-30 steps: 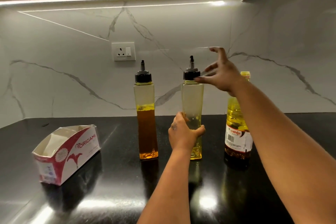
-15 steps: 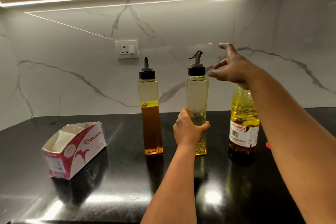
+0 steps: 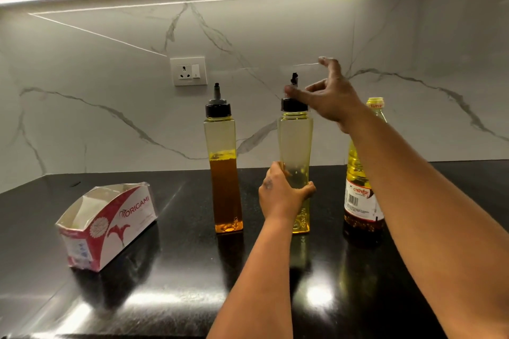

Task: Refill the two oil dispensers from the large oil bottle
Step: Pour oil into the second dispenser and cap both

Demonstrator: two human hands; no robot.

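My left hand (image 3: 281,195) grips nearly empty dispenser (image 3: 295,151) | right hand (image 3: 329,96) spread open at its cap (image 3: 293,104) | risk: twisting tips it.

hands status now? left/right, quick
Left hand: gripping the lower body of the nearly empty clear plastic oil dispenser.
Right hand: open, fingers spread at that dispenser's black cap, holding nothing.

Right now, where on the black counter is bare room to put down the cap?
Free: the glossy front strip of the black counter, and the gap between the red-and-white cardboard box and the half-full amber dispenser. Crowded: around the nearly empty clear dispenser and large yellow oil bottle.
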